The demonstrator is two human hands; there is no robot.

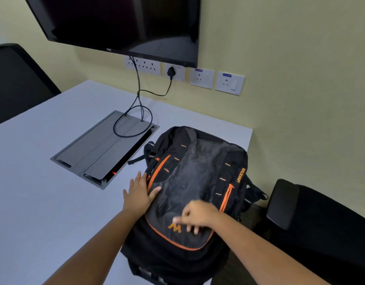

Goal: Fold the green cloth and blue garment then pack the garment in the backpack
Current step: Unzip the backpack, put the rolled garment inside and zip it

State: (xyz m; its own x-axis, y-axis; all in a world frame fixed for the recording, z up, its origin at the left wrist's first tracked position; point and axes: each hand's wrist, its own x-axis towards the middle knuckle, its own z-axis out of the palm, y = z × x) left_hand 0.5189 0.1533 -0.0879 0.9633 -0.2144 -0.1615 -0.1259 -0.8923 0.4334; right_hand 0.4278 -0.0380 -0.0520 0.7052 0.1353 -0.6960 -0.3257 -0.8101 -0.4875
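A black and grey backpack (198, 177) with orange zips lies flat on the pale table (44, 182), near its right edge. My left hand (139, 194) rests flat with straight fingers on the backpack's left side by the orange zip. My right hand (195, 215) hovers over the lower front pocket near the orange logo, fingers loosely bent and blurred, holding nothing I can see. Neither the green cloth nor the blue garment is in view.
A grey cable box lid (103, 149) is set into the table left of the backpack, with black cables (136, 112) running up to wall sockets (202, 78). A dark screen (124, 23) hangs above. Black chairs stand at the far left (15, 79) and right (313, 219).
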